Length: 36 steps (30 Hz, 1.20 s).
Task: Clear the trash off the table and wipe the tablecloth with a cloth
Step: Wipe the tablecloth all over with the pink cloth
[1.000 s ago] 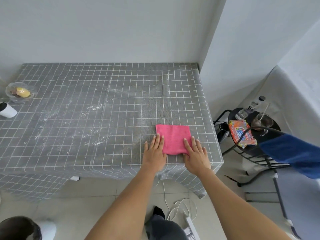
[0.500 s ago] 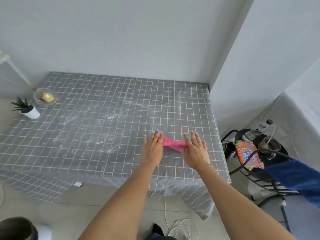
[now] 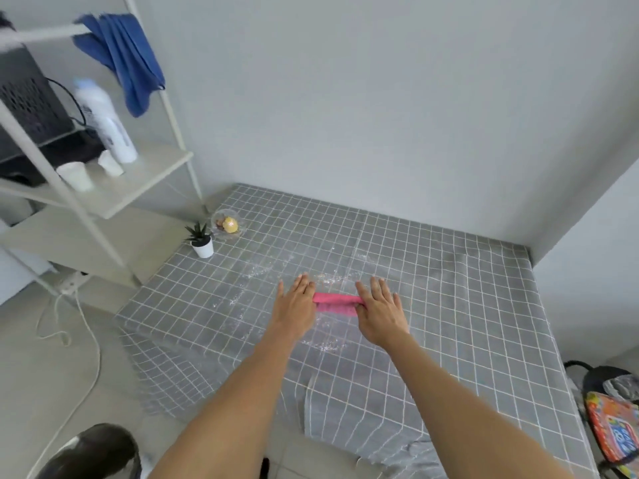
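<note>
- both hands flat, fingers straight: left hand (image 3: 296,307) and right hand (image 3: 380,311) press the ends of the pink cloth (image 3: 337,303) mid-tablecloth (image 3: 449,305)
- cloth ends hidden under the palms
- white crumbs (image 3: 266,270) blurry
- colourful packet (image 3: 613,432) cut off bottom right

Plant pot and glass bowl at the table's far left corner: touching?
Apart. The head view shows a strip of grey tablecloth between the white plant pot and the glass bowl behind it.
</note>
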Each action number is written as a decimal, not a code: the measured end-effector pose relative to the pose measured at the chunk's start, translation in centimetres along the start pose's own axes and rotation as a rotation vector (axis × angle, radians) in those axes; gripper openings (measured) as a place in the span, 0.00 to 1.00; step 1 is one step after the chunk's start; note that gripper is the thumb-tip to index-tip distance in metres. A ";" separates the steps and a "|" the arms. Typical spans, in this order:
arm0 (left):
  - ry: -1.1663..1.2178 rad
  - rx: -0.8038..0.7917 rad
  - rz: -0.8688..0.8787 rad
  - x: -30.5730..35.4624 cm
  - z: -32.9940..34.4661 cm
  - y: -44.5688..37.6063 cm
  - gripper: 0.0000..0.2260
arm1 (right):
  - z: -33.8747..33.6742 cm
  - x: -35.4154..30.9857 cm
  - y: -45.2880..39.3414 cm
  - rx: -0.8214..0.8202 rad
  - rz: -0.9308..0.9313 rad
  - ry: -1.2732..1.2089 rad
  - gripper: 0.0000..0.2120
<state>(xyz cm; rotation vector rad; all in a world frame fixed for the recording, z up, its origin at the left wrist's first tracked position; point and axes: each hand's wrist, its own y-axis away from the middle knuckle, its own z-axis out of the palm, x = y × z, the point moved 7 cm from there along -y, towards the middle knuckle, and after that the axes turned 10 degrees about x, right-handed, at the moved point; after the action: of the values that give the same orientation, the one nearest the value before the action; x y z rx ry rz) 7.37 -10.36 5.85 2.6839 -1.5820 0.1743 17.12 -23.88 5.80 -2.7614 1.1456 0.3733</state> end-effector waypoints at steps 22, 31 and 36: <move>-0.009 0.052 0.112 -18.1 -1.6 -9.8 0.24 | 4.4 -14.5 -12.8 0.060 0.175 0.035 0.25; -0.127 -0.163 0.179 -20.3 6.3 -2.2 0.27 | 13.9 -15.2 -5.3 -0.213 0.172 0.061 0.26; -0.044 -0.281 0.183 -21.3 8.3 -0.2 0.26 | 16.0 -15.8 -3.3 -0.277 0.178 0.057 0.29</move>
<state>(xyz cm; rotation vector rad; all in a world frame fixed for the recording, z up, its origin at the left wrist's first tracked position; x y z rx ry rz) -2.02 7.68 -4.70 2.3490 -1.7176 -0.0993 5.83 -7.43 -5.15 -2.9265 1.4618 0.5111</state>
